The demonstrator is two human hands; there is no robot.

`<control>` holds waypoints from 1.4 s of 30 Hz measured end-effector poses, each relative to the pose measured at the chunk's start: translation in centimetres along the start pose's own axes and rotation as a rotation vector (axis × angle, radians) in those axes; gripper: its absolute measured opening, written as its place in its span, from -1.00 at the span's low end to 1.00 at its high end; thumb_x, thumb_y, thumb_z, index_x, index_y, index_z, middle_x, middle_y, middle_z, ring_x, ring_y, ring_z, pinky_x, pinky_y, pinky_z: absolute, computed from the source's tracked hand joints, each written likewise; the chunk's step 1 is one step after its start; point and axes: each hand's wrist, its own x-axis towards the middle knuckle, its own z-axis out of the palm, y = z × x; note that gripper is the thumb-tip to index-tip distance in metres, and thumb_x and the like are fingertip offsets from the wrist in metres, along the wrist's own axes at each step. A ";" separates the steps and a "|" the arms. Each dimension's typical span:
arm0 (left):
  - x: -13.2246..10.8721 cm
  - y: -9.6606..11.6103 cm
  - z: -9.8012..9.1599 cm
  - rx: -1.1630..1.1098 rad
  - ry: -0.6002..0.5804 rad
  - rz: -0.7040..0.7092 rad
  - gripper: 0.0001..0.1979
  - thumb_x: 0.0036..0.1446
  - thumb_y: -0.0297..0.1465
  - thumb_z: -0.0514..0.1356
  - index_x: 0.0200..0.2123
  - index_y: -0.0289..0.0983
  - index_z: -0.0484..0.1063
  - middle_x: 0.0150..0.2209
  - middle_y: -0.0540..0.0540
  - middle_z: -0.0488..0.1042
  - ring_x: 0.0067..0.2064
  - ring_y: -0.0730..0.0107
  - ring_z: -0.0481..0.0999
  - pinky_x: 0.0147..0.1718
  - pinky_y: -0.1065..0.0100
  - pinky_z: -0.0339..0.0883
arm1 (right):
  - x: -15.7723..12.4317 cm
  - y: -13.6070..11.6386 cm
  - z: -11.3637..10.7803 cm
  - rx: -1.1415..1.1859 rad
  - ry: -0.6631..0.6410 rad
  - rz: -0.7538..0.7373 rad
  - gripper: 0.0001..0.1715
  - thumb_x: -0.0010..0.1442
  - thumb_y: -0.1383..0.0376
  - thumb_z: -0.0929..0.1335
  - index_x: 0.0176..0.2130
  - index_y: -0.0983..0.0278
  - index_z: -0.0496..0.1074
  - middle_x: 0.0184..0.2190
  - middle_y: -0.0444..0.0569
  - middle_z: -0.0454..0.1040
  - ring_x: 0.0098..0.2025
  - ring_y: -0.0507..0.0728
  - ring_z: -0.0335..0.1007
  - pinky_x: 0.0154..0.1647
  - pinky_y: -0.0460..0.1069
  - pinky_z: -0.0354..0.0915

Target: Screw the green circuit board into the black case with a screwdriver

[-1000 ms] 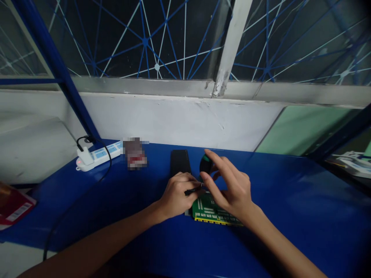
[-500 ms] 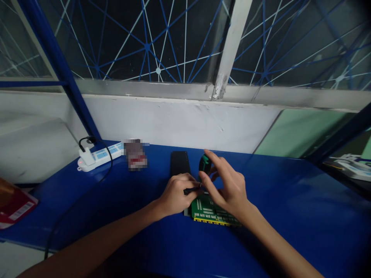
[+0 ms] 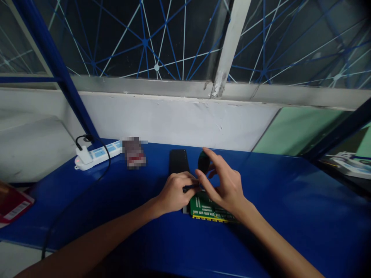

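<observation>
My right hand [image 3: 224, 183] grips a screwdriver [image 3: 204, 162] by its black-and-green handle, thumb and fingers around it. The screwdriver stands nearly upright, its tip down by my left fingers and hidden from view. My left hand [image 3: 176, 192] is closed on a slim black tool [image 3: 189, 188] whose exact kind I cannot make out. Both hands are close together over the upper left of a green circuit board [image 3: 205, 208] with a yellow front edge. My right hand covers part of the board. Behind my left hand lies a flat black case [image 3: 179, 160].
A white power strip [image 3: 98, 155] with a plugged-in adapter stands at the back left, its black cable [image 3: 78, 199] running forward. Near it lies a blurred-out object [image 3: 135, 153]. A red package [image 3: 14, 206] is at the left edge of the blue table [image 3: 139, 243]. A wall and window rise behind.
The screwdriver handle has turned a little in my right fingers, showing less green. The whole view has shifted slightly; my left hand keeps its place at the board.
</observation>
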 end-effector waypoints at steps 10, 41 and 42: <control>0.2 0.1 -0.4 -0.051 -0.065 -0.034 -0.86 0.18 -0.53 0.26 -0.25 -0.29 0.64 -0.27 -0.17 0.64 -0.23 0.25 0.61 -0.22 0.29 0.46 | 0.1 0.1 0.0 0.067 0.010 0.010 -0.29 0.30 0.35 0.28 0.37 0.19 0.06 -0.12 0.02 0.50 -0.39 0.04 0.45 -0.42 -0.03 0.42; 0.0 -0.2 -0.5 -0.030 -0.095 -0.083 -0.90 0.17 -0.45 0.29 -0.26 -0.28 0.63 -0.27 -0.15 0.63 -0.21 0.26 0.61 -0.19 0.27 0.49 | 0.0 0.4 -0.4 0.178 -0.071 0.104 -0.36 0.33 0.22 0.26 0.34 0.15 0.11 -0.04 0.02 0.49 -0.33 0.06 0.47 -0.27 0.01 0.49; -0.1 -0.2 -0.5 -0.017 -0.083 -0.079 -0.91 0.15 -0.43 0.31 -0.26 -0.28 0.63 -0.27 -0.15 0.63 -0.22 0.26 0.61 -0.19 0.26 0.49 | 0.0 0.4 -0.3 0.176 -0.066 0.107 -0.37 0.33 0.22 0.26 0.34 0.15 0.11 -0.03 0.02 0.49 -0.34 0.05 0.46 -0.28 0.01 0.49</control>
